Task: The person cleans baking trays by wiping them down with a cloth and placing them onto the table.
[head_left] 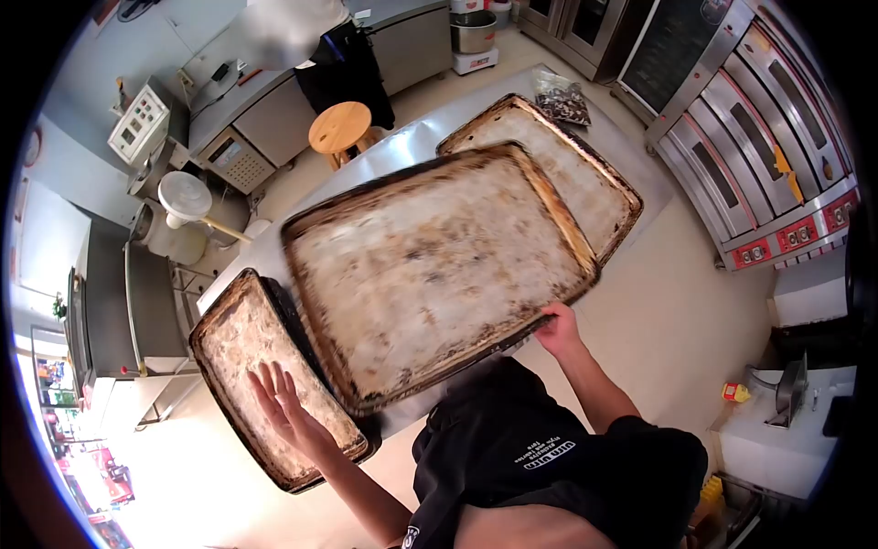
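A large, stained baking tray (439, 265) is tilted in front of me above the steel table. My right hand (558, 329) grips its near right rim, thumb on top and the other fingers hidden underneath. My left hand (288, 412) is raised with fingers spread, over a second baking tray (242, 343) at the left end of the table. Whether that hand touches the second tray I cannot tell. Another baking tray (576, 183) lies at the far right, partly covered by the large one. Beside it sits a clear bag of dark pieces (561, 98).
The steel table (384, 156) runs beneath the trays. A round wooden stool (339, 126) stands beyond it, near a person in dark clothes (343, 78). Deck ovens (750, 137) line the right side. At lower right is a white counter (777, 439); a lidded bin (185, 197) stands left.
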`<act>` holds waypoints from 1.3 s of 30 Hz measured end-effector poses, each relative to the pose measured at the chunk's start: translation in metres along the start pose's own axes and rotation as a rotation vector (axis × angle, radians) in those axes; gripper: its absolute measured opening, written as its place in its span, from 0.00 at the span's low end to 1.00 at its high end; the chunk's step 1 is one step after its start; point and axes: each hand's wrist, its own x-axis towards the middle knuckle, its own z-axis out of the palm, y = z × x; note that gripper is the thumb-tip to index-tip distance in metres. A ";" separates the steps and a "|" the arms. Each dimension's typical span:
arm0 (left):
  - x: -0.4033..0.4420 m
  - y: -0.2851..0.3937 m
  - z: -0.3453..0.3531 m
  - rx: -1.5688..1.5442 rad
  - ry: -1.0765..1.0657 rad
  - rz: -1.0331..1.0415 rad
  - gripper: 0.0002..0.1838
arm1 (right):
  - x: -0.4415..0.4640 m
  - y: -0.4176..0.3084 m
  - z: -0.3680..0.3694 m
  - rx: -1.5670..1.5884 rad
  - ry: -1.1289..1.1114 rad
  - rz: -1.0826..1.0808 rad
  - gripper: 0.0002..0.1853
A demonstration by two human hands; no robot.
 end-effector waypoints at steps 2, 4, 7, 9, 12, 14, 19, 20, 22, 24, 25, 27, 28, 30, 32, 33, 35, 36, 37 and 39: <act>-0.002 -0.012 0.007 -0.172 -0.034 -0.092 0.30 | -0.016 -0.013 -0.004 0.022 0.044 -0.098 0.08; -0.009 -0.023 0.015 -0.254 -0.020 -0.211 0.27 | -0.007 -0.025 -0.032 0.057 0.054 -0.160 0.09; -0.023 -0.042 0.018 -0.206 -0.044 -0.341 0.25 | 0.001 -0.034 -0.028 0.130 0.031 -0.228 0.08; -0.030 -0.056 0.017 -0.191 -0.065 -0.390 0.25 | 0.021 -0.039 -0.020 0.207 0.029 -0.266 0.06; -0.035 -0.057 0.015 -0.187 -0.094 -0.448 0.25 | 0.063 -0.045 -0.004 0.338 0.021 -0.319 0.03; -0.036 -0.050 0.018 -0.168 -0.100 -0.460 0.25 | 0.088 -0.048 0.011 0.437 0.015 -0.329 0.02; -0.039 -0.032 0.015 -0.068 -0.059 -0.437 0.24 | 0.141 -0.050 0.040 0.524 -0.006 -0.282 0.16; -0.041 -0.034 0.012 -0.040 -0.044 -0.433 0.24 | 0.142 -0.053 0.048 0.474 -0.065 -0.193 0.20; -0.047 -0.035 0.007 0.025 -0.020 -0.426 0.24 | 0.145 -0.057 0.060 0.382 0.001 0.011 0.31; -0.056 -0.037 0.005 0.055 0.003 -0.458 0.24 | 0.164 -0.055 0.047 0.426 0.026 -0.021 0.30; -0.062 -0.039 0.004 0.066 0.014 -0.476 0.24 | 0.174 -0.053 0.039 0.445 0.039 -0.041 0.29; -0.076 -0.046 -0.002 0.092 0.065 -0.545 0.24 | 0.191 -0.050 0.026 0.507 -0.023 -0.047 0.26; -0.085 -0.054 -0.011 0.100 0.076 -0.569 0.24 | 0.202 -0.044 0.016 0.559 -0.058 -0.070 0.25; -0.102 -0.068 -0.026 0.161 0.102 -0.621 0.25 | 0.206 -0.033 0.012 0.635 -0.079 -0.136 0.24; -0.118 -0.069 -0.038 0.177 0.163 -0.669 0.25 | 0.184 -0.015 0.034 0.499 0.013 -0.174 0.19; -0.126 -0.070 -0.043 0.187 0.187 -0.693 0.25 | 0.178 -0.001 0.037 0.178 -0.015 -0.137 0.16; -0.152 -0.090 -0.070 0.214 0.325 -0.695 0.26 | 0.140 0.032 0.060 -0.484 -0.022 -0.079 0.10; -0.165 -0.098 -0.078 0.208 0.488 -0.715 0.25 | 0.138 0.060 0.051 -0.935 -0.048 -0.158 0.12; -0.179 -0.106 -0.088 0.201 0.653 -0.730 0.25 | 0.122 0.078 0.051 -1.302 -0.121 -0.396 0.14; -0.221 -0.146 -0.156 0.429 0.554 -0.770 0.31 | 0.098 0.114 0.047 -1.726 -0.269 -0.745 0.19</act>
